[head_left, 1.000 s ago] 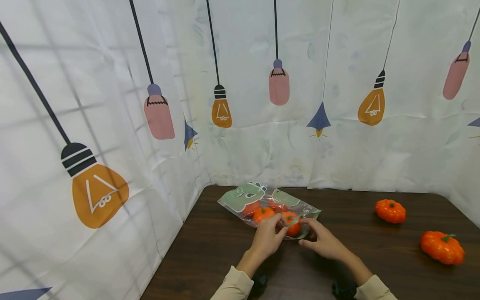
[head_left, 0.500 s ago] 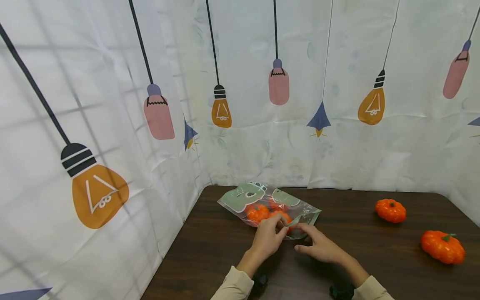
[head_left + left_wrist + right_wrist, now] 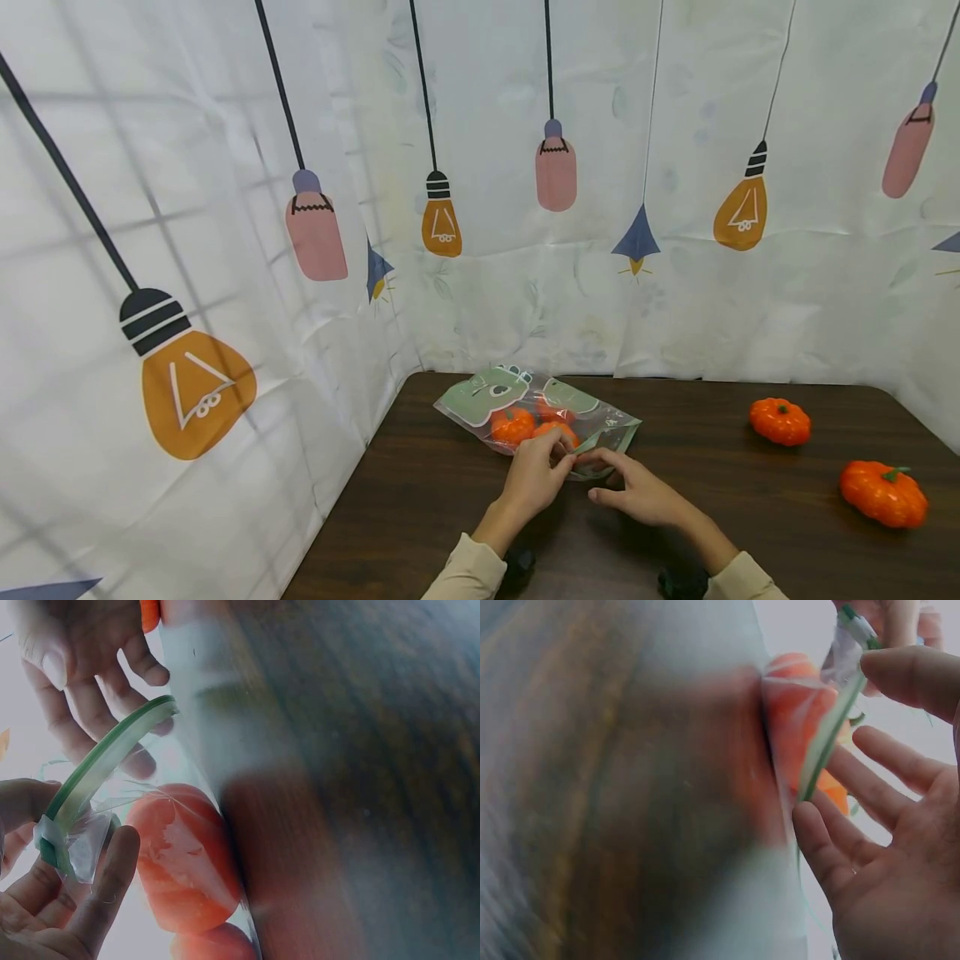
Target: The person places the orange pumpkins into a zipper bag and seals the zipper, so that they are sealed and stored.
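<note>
A clear zip bag (image 3: pixel 491 398) with a green printed face lies on the table, holding several small orange toy pumpkins (image 3: pixel 512 426). My left hand (image 3: pixel 534 477) pinches the bag's mouth edge near the end of its green zip strip (image 3: pixel 112 742), beside a small slider (image 3: pixel 46 838). The right hand (image 3: pixel 643 493) is at the mouth's other side with its fingers spread and loosely bent. In the right wrist view, its fingers (image 3: pixel 870 787) reach past the zip strip and touch it, partly hidden behind it. Nothing is gripped in the right palm.
Two more orange toy pumpkins, one further back (image 3: pixel 781 422) and one nearer (image 3: pixel 885 494), sit on the right of the dark wooden table (image 3: pixel 720 417). White curtains (image 3: pixel 480 317) printed with hanging lamps stand behind the table and along its left.
The right hand has drawn slightly left and its fingers have moved further in at the bag's mouth. Pumpkins inside the bag have shifted left. The left hand keeps its pinch.
</note>
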Demonstrator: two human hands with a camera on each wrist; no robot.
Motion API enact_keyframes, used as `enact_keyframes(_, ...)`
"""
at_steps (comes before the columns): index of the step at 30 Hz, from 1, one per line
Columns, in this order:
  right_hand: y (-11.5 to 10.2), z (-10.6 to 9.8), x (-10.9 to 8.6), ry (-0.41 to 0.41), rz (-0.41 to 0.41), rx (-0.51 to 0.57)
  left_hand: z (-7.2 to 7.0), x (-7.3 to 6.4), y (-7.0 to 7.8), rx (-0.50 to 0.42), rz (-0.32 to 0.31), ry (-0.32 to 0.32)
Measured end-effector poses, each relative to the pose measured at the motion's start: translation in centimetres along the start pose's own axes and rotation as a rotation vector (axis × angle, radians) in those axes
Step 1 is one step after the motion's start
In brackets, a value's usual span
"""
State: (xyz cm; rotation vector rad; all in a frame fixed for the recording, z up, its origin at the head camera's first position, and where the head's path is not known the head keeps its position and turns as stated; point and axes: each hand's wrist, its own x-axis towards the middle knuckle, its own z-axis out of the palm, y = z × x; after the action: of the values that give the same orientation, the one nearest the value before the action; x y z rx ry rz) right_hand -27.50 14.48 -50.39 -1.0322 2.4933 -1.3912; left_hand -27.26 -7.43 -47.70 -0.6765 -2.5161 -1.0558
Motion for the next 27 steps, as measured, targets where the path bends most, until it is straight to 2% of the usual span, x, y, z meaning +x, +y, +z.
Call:
enact_keyframes(4, 0.0, -0.9, -0.2, 0.077, 0.008, 0.003, 0.1, 0.0, -0.1, -0.009, -0.001, 0.007)
enact_keyframes(12, 0.1, -3.4, -1.0, 0.226, 0.085, -0.008, 0.1, 0.0, -0.1, -0.025, -0.005, 0.014)
enact_keyframes(20, 0.3, -6.1, -1.8, 0.377, 0.138, -0.078, 0.0, 0.1, -0.1, -0.022, 0.014, 0.029)
enact_keyframes(27, 0.5, -8.3, -3.0, 0.477, 0.2, -0.124, 0.0, 0.1, -0.2, -0.017, 0.0, 0.03)
